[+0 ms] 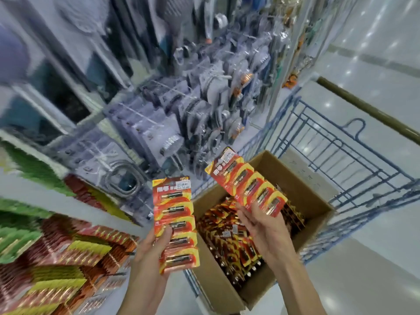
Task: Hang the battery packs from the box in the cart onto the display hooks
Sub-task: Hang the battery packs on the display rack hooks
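Note:
My left hand (156, 246) grips a red and yellow battery pack (176, 221) by its lower half, held upright left of the box. My right hand (261, 226) holds a second battery pack (247, 183) by its lower end, tilted up and to the left over the box. The brown cardboard box (304, 192) stands open in the blue wire cart (354, 169) and holds several more red and yellow packs (229, 235). Packs hanging on the display (68, 253) fill the lower left, red and yellow rows, blurred.
Green packs (25, 164) hang above the red ones at left. Clear-bagged hardware on hooks (204, 103) fills the shelving ahead. The cart's handle (368, 108) runs across the upper right, with shiny floor (375, 42) beyond. The picture is blurred by motion.

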